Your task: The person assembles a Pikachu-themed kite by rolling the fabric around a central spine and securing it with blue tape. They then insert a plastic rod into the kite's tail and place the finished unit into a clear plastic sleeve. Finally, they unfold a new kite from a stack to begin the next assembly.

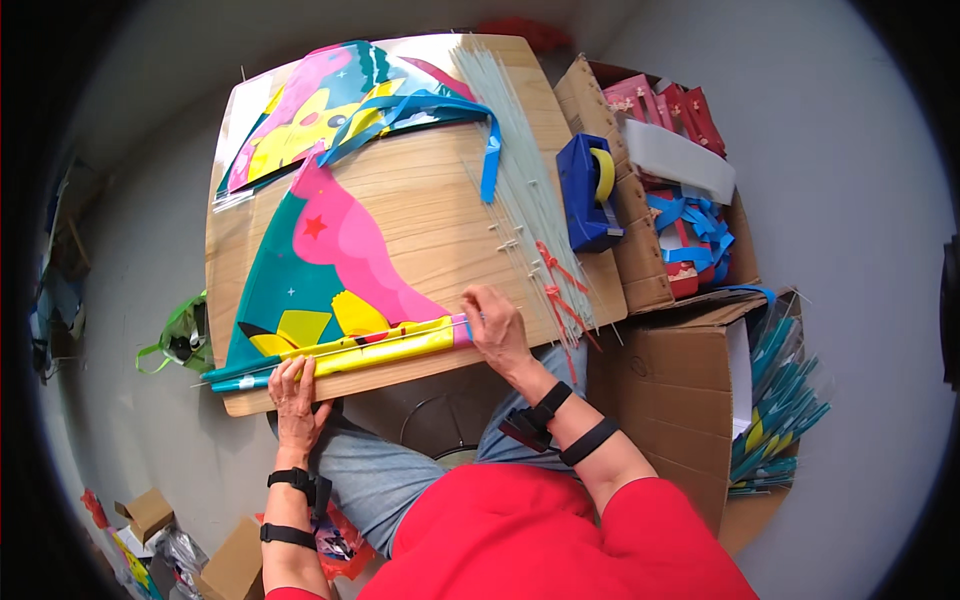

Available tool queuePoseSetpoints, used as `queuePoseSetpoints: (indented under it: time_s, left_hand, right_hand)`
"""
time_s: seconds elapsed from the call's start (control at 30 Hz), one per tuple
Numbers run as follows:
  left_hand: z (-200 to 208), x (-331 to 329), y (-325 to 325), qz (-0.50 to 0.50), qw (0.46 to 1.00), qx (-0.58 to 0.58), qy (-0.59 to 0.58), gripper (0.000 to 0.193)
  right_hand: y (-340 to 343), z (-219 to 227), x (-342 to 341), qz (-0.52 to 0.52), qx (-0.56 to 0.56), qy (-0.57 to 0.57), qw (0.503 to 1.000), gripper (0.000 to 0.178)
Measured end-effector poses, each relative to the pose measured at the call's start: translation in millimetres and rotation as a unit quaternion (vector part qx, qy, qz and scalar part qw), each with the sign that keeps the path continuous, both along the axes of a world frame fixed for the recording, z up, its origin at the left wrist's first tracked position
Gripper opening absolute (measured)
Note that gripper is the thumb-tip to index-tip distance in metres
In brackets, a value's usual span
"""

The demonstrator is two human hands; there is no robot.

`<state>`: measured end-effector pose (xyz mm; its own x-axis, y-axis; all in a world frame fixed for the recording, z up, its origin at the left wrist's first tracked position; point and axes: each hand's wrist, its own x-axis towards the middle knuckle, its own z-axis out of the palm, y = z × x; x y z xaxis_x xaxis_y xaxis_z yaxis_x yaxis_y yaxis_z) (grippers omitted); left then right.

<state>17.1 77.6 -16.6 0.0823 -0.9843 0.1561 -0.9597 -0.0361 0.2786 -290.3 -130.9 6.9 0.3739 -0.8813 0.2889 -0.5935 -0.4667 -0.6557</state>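
Note:
A printed kite (337, 239) in pink, teal and yellow lies on the wooden table, its near edge rolled into a narrow tube. A thin rod (375, 338) runs along that roll. My left hand (293, 396) rests on the roll towards its left end, fingers stretched over it and thumb apart. At the right end my right hand (497, 328) is closed, fingers bent together on the end of the roll; its fingertips partly hide what they pinch. Farther back lies a second kite (300, 125) with a yellow cartoon figure, a blue ribbon (430, 102) across it.
Many thin pale rods (515, 160) lie along the right of the table (410, 215), with red ties (560, 275) among them. A blue tape dispenser (588, 195) stands at the right edge. Beyond are cardboard boxes (665, 400), one holding rolled teal kites (775, 410). A green bag (185, 335) sits left.

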Motion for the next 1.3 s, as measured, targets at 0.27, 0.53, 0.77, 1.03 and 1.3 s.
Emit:
queuePoseSetpoints:
  time_s: [0.27, 0.53, 0.77, 1.03, 1.3]
  left_hand:
    - [-11.4, -3.7, -4.5, -0.002, 0.999, 0.002, -0.032, 0.087]
    - [-12.4, 1.1, 0.7, 0.008, 0.998, 0.012, -0.057, 0.089]
    - [-13.4, 0.6, 2.7, 0.011, 0.999, 0.012, -0.048, 0.093]
    - [-17.5, 1.8, 3.3, 0.007, 0.999, 0.019, -0.048, 0.095]
    - [-15.0, 2.6, 2.7, 0.010, 0.998, 0.024, -0.053, 0.096]
  right_hand:
    - [-144.2, 7.0, -192.4, -0.368, 0.119, -0.105, 0.916, 0.027]
    - [-179.0, 48.2, -188.5, -0.268, 0.458, -0.135, 0.837, 0.017]
    - [-159.1, 40.6, -213.4, -0.144, 0.506, -0.345, 0.778, 0.019]
    - [-122.2, 13.5, -214.2, -0.148, 0.456, -0.363, 0.799, 0.014]
    - [-111.8, -17.2, -203.0, -0.167, 0.434, -0.528, 0.711, 0.017]
